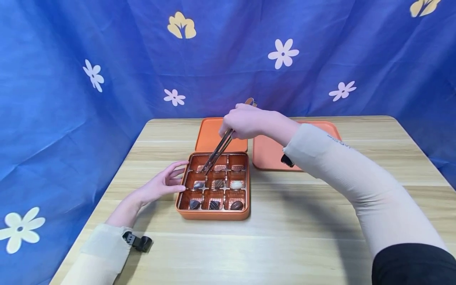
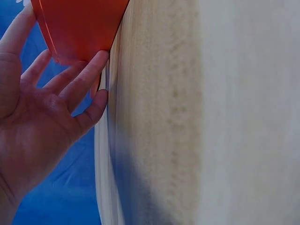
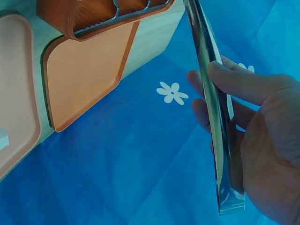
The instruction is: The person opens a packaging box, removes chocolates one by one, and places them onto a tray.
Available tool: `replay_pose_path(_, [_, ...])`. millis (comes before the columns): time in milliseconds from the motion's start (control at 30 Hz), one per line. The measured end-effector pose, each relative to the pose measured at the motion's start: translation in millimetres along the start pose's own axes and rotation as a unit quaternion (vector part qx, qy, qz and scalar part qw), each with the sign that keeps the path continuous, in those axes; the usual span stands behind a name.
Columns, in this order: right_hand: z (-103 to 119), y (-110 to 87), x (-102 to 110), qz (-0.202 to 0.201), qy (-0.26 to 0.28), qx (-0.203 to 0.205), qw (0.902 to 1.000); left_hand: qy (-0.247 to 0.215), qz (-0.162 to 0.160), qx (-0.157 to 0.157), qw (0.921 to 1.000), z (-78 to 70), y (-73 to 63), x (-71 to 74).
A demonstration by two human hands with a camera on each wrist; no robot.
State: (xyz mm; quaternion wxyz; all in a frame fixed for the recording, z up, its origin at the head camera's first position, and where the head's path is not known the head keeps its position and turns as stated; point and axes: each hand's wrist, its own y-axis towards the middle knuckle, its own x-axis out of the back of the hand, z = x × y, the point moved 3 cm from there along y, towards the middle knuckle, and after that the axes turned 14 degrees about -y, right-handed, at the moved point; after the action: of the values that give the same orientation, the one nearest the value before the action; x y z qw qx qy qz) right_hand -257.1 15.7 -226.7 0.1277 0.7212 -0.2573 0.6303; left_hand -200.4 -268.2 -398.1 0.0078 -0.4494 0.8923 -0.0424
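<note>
An orange tin box (image 1: 213, 215) divided into compartments holds several chocolates, among them a white chocolate (image 1: 236, 184), a brown one (image 1: 236, 205) and a striped one (image 1: 214, 205). Against the box's left side rests my left hand (image 1: 165, 182), fingers spread and fairly straight; the left wrist view shows its fingertips at the orange wall (image 2: 79, 33). My right hand (image 1: 246, 120) grips metal tongs (image 1: 221, 145) between thumb and fingers. Their tips point down into the back left part of the box, close together near a divider. In the right wrist view the tongs' (image 3: 213, 108) tips are out of frame.
Behind the box lies its orange lid (image 1: 213, 134). A pink tray (image 1: 267, 152) sits to the right, partly covered by my right forearm, with a small white thing (image 3: 3, 139) on it. A blue flowered cloth (image 1: 228, 51) hangs behind the wooden table (image 1: 285, 237).
</note>
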Motion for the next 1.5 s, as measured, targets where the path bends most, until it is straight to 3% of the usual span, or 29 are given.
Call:
replay_pose_path(200, [9,7.6,-1,0.01,-0.005,0.001,0.9999,-0.005,-0.005,0.006,1.0,1.2,0.5,-1.7])
replay_pose_path(633, [40,34.4,0,0.087,-0.068,0.017,0.9938,-0.004,-0.007,0.009,0.9999,-0.9,1.8,-5.1])
replay_pose_path(933, [47,39.8,-4,0.093,-0.074,0.022,0.9927,-0.003,-0.009,0.008,0.9999,-1.5,2.7,-5.9])
replay_pose_path(1300, [43,37.6,-7,0.067,-0.076,0.032,0.9944,-0.013,-0.004,0.006,0.9999,-1.7,0.6,-3.6])
replay_pose_path(1500, [44,38.8,-10,0.1,-0.059,0.016,0.9931,-0.007,-0.006,0.008,0.9999,-1.6,0.1,-3.1])
